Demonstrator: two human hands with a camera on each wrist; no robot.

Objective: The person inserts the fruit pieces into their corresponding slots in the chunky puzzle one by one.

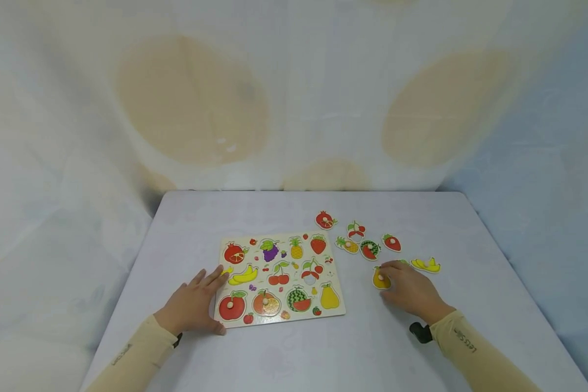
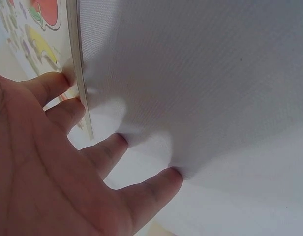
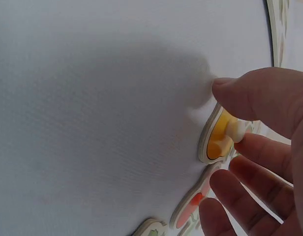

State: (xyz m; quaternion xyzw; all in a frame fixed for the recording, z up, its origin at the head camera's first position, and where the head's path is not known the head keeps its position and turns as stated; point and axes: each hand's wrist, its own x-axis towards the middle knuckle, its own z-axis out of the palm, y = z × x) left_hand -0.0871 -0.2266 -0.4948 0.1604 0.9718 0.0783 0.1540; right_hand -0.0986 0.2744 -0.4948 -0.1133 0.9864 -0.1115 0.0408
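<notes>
Curtained-off space, hanging fabric (image 1: pixel 333 81) on three sides, pale table (image 1: pixel 274 359)

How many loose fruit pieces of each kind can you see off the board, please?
Pomegranate: 1
Pineapple: 1
Watermelon: 1
Strawberry: 1
Banana: 1
Pear: 1
Leafy red-and-white fruit: 1, exact kind unclear
Mostly hidden piece behind the right hand, kind unclear: 1
Total in sight: 8

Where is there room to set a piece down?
Bare tabletop lies on the near side of the board and between it and the pear piece. Crowded: beyond the right hand, where pineapple, cherry and watermelon pieces cluster.
</notes>
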